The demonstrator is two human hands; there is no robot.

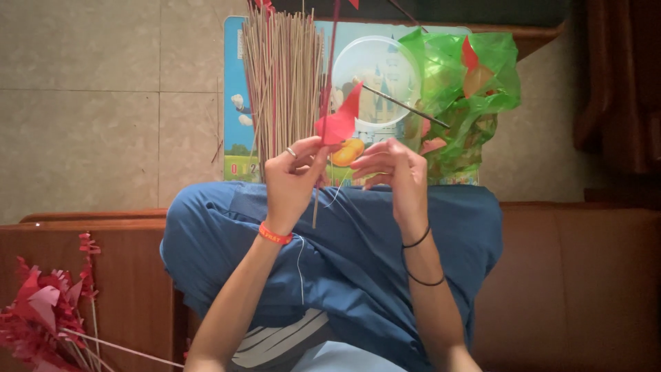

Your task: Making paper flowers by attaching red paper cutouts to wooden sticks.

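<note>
My left hand pinches a thin wooden stick with a red paper piece at its top. It wears a ring and an orange wristband. My right hand is close beside it, fingers curled toward the red paper and a thin white thread that hangs down over my blue trousers. Black bands circle my right wrist.
A bundle of thin wooden sticks lies on a colourful mat on the tiled floor. A clear round lid, a dark stick and a green plastic bag are beside it. Finished red paper flowers lie at lower left on brown wood.
</note>
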